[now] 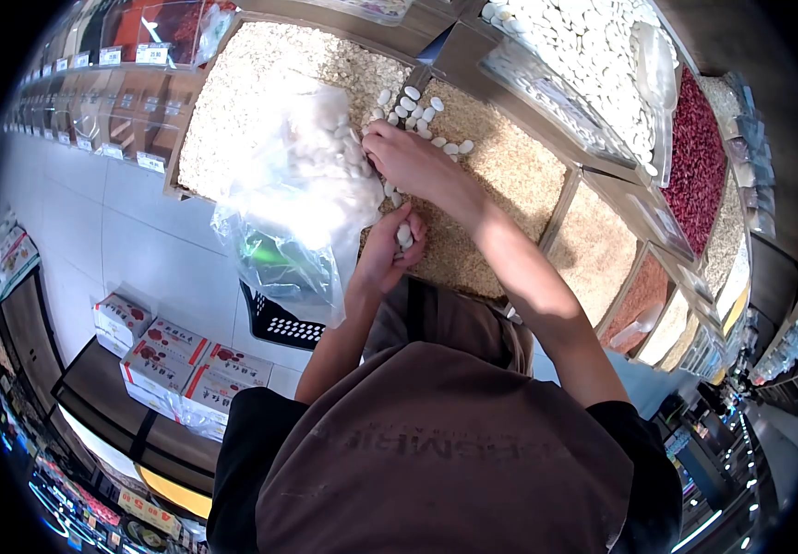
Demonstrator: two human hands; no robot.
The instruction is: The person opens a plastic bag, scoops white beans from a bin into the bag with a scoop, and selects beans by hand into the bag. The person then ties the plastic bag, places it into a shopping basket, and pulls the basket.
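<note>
My left hand (391, 246) is closed in a cupped shape around several large white beans (404, 236), low beside the plastic bag. Just above it, my right hand (403, 157) reaches to the divider between two bins, its fingers curled down among loose white beans (410, 103). Whatever those fingertips hold is hidden. A clear plastic bag (279, 217) with white beans inside lies over the bin of pale flakes (265, 60), touching or very close to both hands. More loose beans are scattered on the tan grain (500, 138) in the neighbouring bin.
A bin of white beans (570, 32) with a clear scoop (654, 102) stands at upper right, beside dark red beans (694, 157). Further grain bins (593, 240) run to the right. A black basket (279, 319) and red-and-white boxes (168, 355) are at lower left.
</note>
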